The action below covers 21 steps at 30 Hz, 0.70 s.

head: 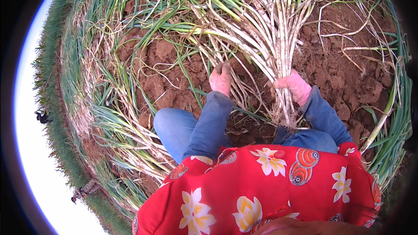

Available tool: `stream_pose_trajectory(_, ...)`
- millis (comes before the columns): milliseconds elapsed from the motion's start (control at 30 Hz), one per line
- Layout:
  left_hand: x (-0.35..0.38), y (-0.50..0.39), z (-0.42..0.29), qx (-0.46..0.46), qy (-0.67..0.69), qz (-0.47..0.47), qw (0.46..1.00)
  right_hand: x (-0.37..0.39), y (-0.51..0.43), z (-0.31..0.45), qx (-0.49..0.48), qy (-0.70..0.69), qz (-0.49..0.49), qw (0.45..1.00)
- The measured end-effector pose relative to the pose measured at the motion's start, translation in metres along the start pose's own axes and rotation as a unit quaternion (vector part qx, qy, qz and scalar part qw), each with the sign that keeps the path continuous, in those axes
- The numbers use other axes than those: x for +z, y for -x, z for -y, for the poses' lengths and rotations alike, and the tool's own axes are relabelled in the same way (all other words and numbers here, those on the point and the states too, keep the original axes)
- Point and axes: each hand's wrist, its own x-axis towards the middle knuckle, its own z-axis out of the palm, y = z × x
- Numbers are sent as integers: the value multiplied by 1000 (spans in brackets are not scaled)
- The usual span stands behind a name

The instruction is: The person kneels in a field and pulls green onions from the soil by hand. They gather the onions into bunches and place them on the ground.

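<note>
My right hand point(292, 86) is closed around the lower white stalks of a bundle of green onions point(284, 45). The bundle's rootlets hang just below that fist, above my knee, and its leaves fan out away from me. Left of it, my left hand point(220, 76) has its fingertips bent down against thinner, loose onion stalks point(240, 88) on the ground. Whether those fingers grip a stalk is hidden by the hand itself.
Reddish-brown clods of soil point(339, 81) surround me. Rows of laid-down green onions point(130, 127) stretch along the left, and more onion leaves point(400, 120) curve along the right edge. Two other people, one a bent person point(86, 190), are far off at the field's grassy edge point(55, 71).
</note>
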Motion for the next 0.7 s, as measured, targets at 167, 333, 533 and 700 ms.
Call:
stream_pose_trajectory(167, -18, -13, 43, -119, -242, -17, 963, 22, 6, 35, -3, 0, -20, 1000)
stream_pose_trajectory(333, -27, -8, 34, -61, -311, -34, 948, 66, 23, 100, -155, 25, 38, 987)
stream_pose_trajectory(533, -6, -19, 21, -32, -295, -57, 953, 36, 22, 77, -196, 14, 29, 980)
stream_pose_trajectory(700, -23, -38, 24, -25, -289, -72, 954, 16, 13, 43, -101, -29, -5, 994)
